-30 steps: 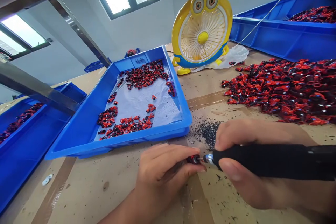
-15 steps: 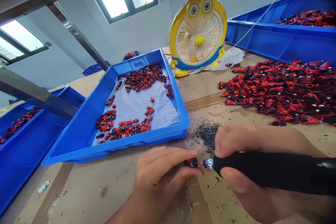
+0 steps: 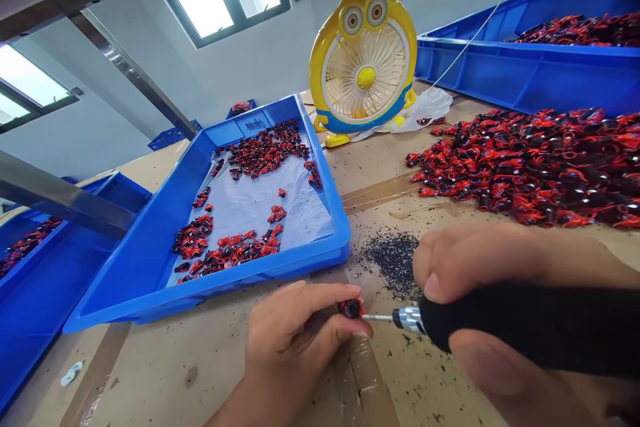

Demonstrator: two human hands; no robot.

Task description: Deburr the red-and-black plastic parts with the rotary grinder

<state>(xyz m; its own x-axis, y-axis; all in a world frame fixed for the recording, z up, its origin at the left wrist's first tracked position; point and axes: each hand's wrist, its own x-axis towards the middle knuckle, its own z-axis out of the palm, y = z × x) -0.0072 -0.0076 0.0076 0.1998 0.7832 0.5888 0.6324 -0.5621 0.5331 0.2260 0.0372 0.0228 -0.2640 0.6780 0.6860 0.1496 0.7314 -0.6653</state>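
My left hand (image 3: 300,333) pinches a small red and black plastic part (image 3: 351,308) between thumb and fingers, its round dark end showing. My right hand (image 3: 480,273) is wrapped round a thick black rotary tool (image 3: 520,327) with a silver collar, lying nearly level. From the collar a thin metal bit reaches left to the edge of the red and black part; whether it touches is hard to tell. Black shavings (image 3: 393,257) lie on the brown table covering (image 3: 165,353) just beyond my hands.
A blue tray (image 3: 341,240) with similar parts on a white sheet stands ahead to the left. A heap of parts (image 3: 530,167) lies right, before another blue bin (image 3: 500,77). A yellow fan (image 3: 367,80) stands between them. More bins and a metal post (image 3: 65,193) are at left.
The bit has drawn back from the part, and more of its length shows. The part has turned in my left fingers. The whole view has shifted slightly.
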